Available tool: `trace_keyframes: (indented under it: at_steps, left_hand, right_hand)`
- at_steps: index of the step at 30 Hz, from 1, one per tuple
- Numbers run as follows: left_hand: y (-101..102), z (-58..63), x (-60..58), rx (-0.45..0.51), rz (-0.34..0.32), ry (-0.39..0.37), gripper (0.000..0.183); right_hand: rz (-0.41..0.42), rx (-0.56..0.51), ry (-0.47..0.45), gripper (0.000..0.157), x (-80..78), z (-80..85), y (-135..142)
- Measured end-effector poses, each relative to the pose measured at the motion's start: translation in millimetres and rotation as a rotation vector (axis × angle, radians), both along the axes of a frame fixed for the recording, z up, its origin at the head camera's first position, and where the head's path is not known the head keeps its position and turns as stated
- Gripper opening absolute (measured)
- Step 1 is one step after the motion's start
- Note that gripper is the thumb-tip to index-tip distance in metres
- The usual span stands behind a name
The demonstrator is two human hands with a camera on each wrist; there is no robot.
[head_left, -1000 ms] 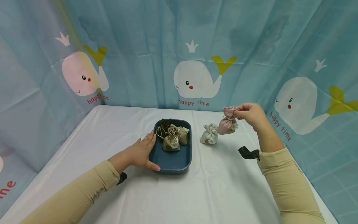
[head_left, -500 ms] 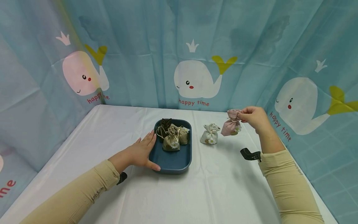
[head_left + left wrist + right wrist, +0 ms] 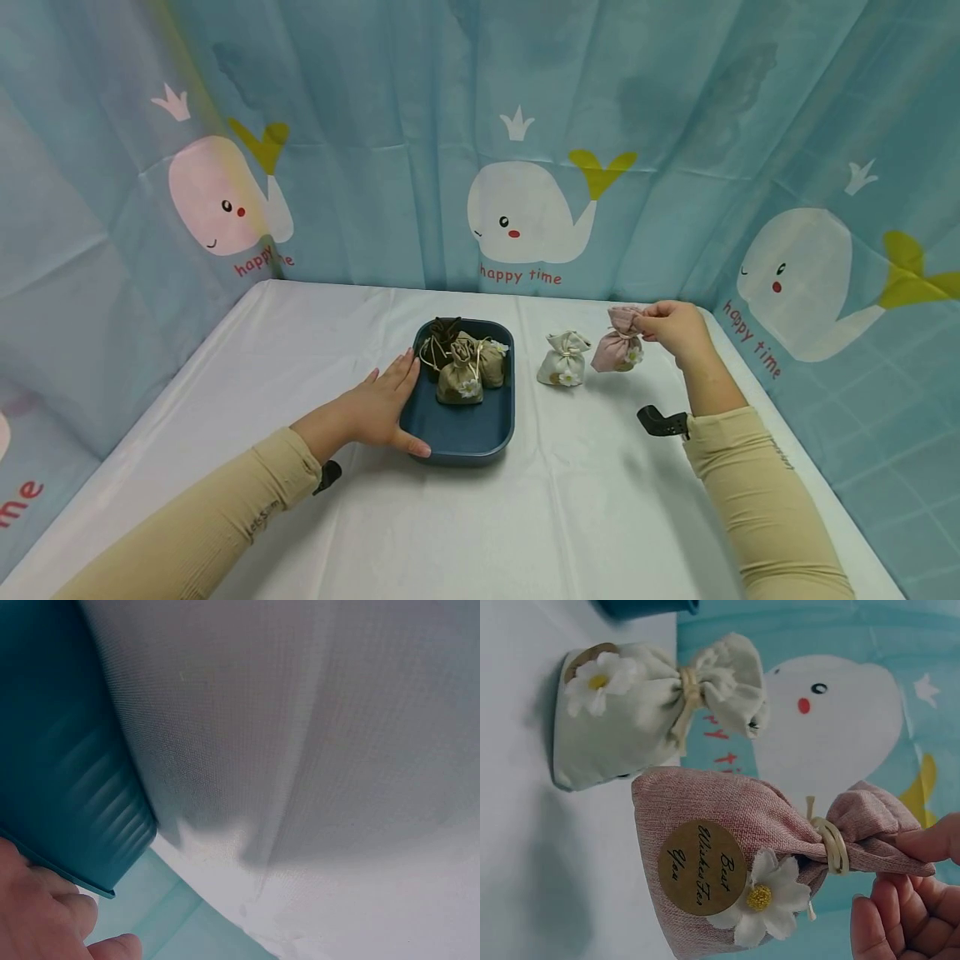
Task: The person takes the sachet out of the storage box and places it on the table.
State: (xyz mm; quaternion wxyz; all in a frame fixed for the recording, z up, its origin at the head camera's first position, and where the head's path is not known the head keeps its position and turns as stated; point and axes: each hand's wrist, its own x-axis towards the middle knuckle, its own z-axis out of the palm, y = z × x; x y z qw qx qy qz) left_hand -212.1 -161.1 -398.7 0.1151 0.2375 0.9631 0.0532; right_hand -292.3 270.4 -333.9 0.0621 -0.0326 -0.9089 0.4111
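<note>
My right hand (image 3: pixel 677 327) pinches the gathered top of a pink drawstring pouch (image 3: pixel 617 353), just right of a white pouch (image 3: pixel 564 360) that stands on the table. In the right wrist view the pink pouch (image 3: pixel 712 847) shows a round "Best Wishes For You" sticker and a white flower. My left hand (image 3: pixel 380 406) lies with straight fingers along the left rim of a dark blue tray (image 3: pixel 465 457). Inside the tray's far half sit a dark brown pouch (image 3: pixel 435 354), an olive-brown pouch (image 3: pixel 457 385) and a tan pouch (image 3: pixel 492 367).
A white cloth covers the table (image 3: pixel 450 533). Blue curtains (image 3: pixel 360 208) with whale prints hang behind the table and along both sides. Each wrist carries a black camera mount, such as the one on the right wrist (image 3: pixel 662 421).
My right hand has moved slightly right, then lower, bringing the pink pouch down toward the table beside the white pouch. The left hand and the tray have stayed still.
</note>
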Motion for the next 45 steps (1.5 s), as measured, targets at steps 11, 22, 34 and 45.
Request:
trace_keyframes:
  at_steps: [11,22,34,45]
  left_hand:
    - [0,0.4,0.4,-0.004,-0.007,0.001,0.131]
    - [0,1.1,0.4,-0.011,0.003,-0.003,0.131]
    - [0,2.6,1.6,0.001,-0.001,0.001,0.13]
    - [0,-1.2,0.4,-0.007,0.008,-0.006,0.132]
  right_hand:
    - [-0.013,-0.01,-0.023,0.024,-3.3,-11.7,-2]
    - [-0.043,-0.038,-0.103,0.024,-3.1,-23.6,-7]
    - [-0.069,-0.073,-0.168,0.026,-7.4,-37.8,-5]
    - [-0.026,-0.07,-0.17,0.027,-9.6,-43.8,-4]
